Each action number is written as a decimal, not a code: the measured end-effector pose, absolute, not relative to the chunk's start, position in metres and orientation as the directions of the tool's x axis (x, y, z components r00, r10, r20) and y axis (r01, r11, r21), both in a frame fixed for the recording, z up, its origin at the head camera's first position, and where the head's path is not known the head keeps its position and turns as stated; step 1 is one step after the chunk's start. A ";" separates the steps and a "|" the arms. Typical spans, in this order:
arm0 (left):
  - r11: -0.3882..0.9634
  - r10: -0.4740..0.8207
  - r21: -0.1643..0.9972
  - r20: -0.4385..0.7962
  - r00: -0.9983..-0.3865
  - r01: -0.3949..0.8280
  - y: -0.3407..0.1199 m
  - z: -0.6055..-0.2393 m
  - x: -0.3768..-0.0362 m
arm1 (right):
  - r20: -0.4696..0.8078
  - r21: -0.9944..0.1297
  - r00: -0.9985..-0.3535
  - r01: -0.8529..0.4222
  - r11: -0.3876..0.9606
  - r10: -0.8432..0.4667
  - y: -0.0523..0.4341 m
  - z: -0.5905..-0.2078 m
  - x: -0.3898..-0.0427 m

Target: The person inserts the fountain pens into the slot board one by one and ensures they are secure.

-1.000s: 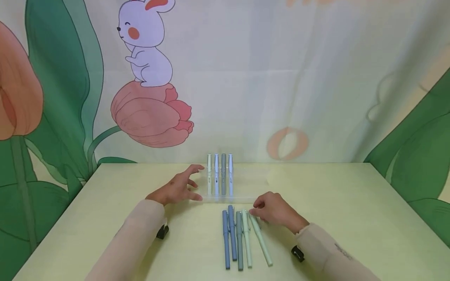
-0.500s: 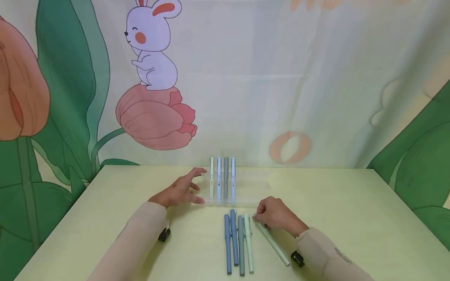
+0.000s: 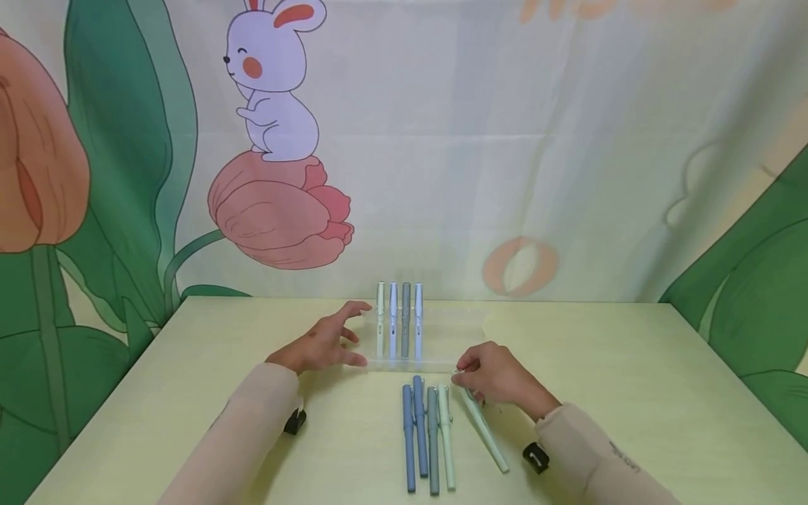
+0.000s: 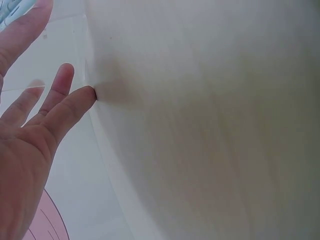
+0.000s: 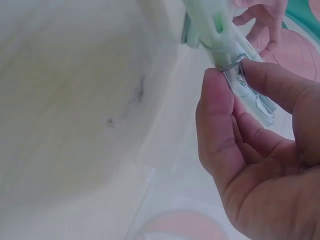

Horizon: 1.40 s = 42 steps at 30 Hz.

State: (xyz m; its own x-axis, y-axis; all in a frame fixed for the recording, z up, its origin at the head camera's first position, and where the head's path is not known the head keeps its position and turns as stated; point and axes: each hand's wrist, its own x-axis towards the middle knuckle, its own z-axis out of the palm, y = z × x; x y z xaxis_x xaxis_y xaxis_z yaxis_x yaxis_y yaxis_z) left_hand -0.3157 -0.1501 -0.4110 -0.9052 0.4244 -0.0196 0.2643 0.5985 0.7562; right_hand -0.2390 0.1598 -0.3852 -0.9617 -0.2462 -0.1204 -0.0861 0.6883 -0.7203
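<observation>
My right hand (image 3: 461, 376) pinches the cap end of a light green pen (image 3: 485, 429) by its clip, just in front of a clear plastic tray (image 3: 452, 335). The pen slants back toward my right wrist. In the right wrist view the thumb and fingers (image 5: 220, 105) close on the pen's clip (image 5: 239, 80). My left hand (image 3: 344, 338) lies with straight, spread fingers against the tray's left end; a fingertip (image 4: 87, 94) touches its edge. Several pale pens (image 3: 399, 319) lie side by side in the left part of the tray.
Several more pens (image 3: 428, 435), blue, grey and pale green, lie in a row on the yellow-green table (image 3: 631, 393) in front of the tray. A printed cloth backdrop (image 3: 505, 140) with a rabbit and tulips hangs behind the table's far edge.
My right hand took hold of the light green pen's cap end, swung the pen away from the row and raised that end toward the tray's front edge. The left hand stayed put.
</observation>
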 end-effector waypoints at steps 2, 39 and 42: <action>0.600 0.429 0.754 -0.019 -0.903 0.269 -0.151 -0.410 -0.316 | -0.113 -0.729 -0.961 -0.092 0.678 -0.252 0.160 -0.382 -0.241; 0.567 0.449 0.772 0.001 -0.893 0.286 -0.151 -0.409 -0.313 | 0.086 -0.790 -0.986 -0.155 0.593 -0.143 0.147 -0.326 -0.283; 0.567 0.448 0.776 -0.010 -0.894 0.276 -0.151 -0.409 -0.313 | 0.110 -0.769 -0.983 -0.176 0.614 -0.144 0.148 -0.325 -0.284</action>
